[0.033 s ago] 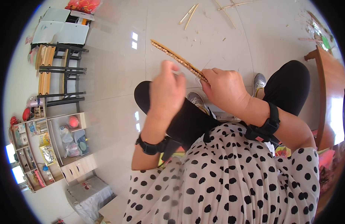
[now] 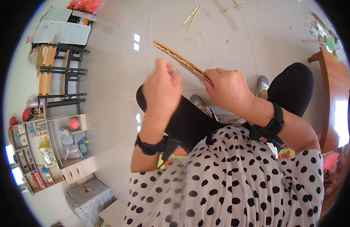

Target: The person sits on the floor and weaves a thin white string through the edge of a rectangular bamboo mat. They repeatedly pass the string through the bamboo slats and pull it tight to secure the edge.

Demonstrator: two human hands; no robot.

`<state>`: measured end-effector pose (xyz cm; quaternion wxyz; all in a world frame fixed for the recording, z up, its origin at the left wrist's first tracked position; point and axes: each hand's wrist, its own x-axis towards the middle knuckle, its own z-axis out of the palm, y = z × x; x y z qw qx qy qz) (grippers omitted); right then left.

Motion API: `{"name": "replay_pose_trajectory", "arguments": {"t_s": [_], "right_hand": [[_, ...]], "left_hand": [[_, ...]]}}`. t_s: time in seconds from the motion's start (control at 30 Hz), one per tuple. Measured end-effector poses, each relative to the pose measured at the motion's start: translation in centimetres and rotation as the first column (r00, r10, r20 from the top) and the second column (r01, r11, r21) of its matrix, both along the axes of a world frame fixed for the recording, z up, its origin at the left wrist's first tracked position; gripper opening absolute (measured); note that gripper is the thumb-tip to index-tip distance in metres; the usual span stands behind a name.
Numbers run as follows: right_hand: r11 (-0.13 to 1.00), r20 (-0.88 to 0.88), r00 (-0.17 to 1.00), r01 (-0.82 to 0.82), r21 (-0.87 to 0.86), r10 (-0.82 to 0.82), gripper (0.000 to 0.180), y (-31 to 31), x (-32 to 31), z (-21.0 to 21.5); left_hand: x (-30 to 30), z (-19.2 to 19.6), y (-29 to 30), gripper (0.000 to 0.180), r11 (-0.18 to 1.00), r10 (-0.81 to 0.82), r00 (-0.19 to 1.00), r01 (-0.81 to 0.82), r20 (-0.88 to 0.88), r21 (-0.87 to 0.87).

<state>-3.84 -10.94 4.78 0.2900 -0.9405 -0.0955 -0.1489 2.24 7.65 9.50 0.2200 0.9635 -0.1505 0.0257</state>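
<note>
My R hand (image 2: 231, 89) has the stalk strip (image 2: 178, 56), thumb & fingers pinching it tight at the near end. Strip's up in front of me, above the gap btwn my knees, slanting up & left w/ the far end free. Row of cut stalk ends shows along its lower edge, & a few pale wisps (image 2: 202, 80) hang by my R fingers.

My L hand (image 2: 161, 89) is just beside the strip's free half, fingers curled in. It's blurred, so can't tell if it's pinching anything; there's a greyish bit by the fingertips but it's too smeared to name. Looks apart from the strip, tho the angle could fool me.

Risks, as I judge it: only one end's gripped, so a hard tug on the far end could twist the strip or lever it out of my R hand. If the R pinch slackens, stalks might slide out of line or splay. Pulling too hard on the wisps could snap them. Thin, dry-looking stalks may crack if bent. Dropped, it'd prob. land on the floor (image 2: 118, 75) w/ the loose stalks (image 2: 194, 19), maybe by my shoes (image 2: 199, 102).
</note>
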Motion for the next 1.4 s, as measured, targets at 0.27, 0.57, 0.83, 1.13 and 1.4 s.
{"name": "replay_pose_trajectory", "arguments": {"t_s": [0.27, 0.57, 0.83, 1.13, 1.4], "right_hand": [[0.985, -0.189, 0.966, -0.171, 0.033, 0.175, 0.019, -1.7, 1.1, 1.4], [0.993, -0.163, 0.98, -0.118, -0.019, 0.113, 0.016, -8.8, 5.3, 3.3], [0.952, -0.009, 0.995, -0.099, -0.291, 0.1, 0.017, -13.4, 7.3, 5.1], [0.9, 0.285, 0.88, 0.423, -0.104, -0.38, 0.021, -12.3, 4.7, 2.4], [0.785, -0.358, 0.77, 0.603, 0.141, -0.528, 0.049, -8.9, -1.7, 0.1]], "left_hand": [[10.3, -0.1, 2.5, 0.027, 0.74, -0.601, 0.78, 0.459, 0.176, 0.491], [11.9, 3.6, -1.1, 0.018, 0.731, -0.614, 0.785, 0.525, 0.085, 0.437], [7.4, 2.9, -2.9, 0.014, 0.786, -0.602, 0.786, 0.55, 0.144, 0.283], [-1.4, -2.9, -8.0, 0.016, 0.93, -0.368, 0.926, 0.367, 0.088, 0.032], [-7.8, -3.8, -10.8, 0.026, 0.851, -0.523, 0.852, 0.523, 0.003, -0.052]]}}
